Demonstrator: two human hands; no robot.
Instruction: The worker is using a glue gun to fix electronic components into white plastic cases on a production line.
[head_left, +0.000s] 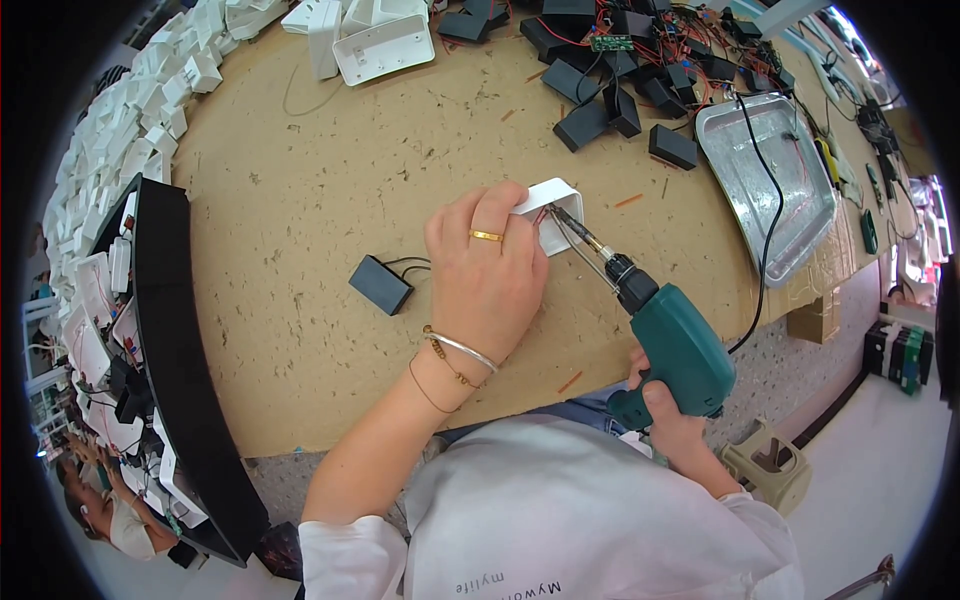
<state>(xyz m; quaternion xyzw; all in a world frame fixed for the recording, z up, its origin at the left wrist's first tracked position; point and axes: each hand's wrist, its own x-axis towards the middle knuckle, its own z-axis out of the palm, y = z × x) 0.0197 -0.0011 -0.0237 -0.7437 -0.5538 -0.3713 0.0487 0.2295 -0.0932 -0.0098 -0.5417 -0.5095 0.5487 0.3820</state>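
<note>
My left hand [487, 260], with a ring and bracelets, is closed on a small white plastic housing [552, 191] at the middle of the table. In my right hand [672, 410] is a green soldering gun [684, 345], gripped by its handle. Its metal tip and thin feed tube reach into the open side of the housing, where reddish wires show. Whether the tip touches anything inside is too small to tell. A black rectangular box [381, 285] lies left of my left hand, and its two dark wires run under that hand.
Black boxes [583, 124] with red and black wires are heaped at the far right. A metal tray [709, 150] sits at the right, a black cord crossing it. White housings [383, 50] stand at the back and left. A black bin [165, 330] holding wired parts borders the left.
</note>
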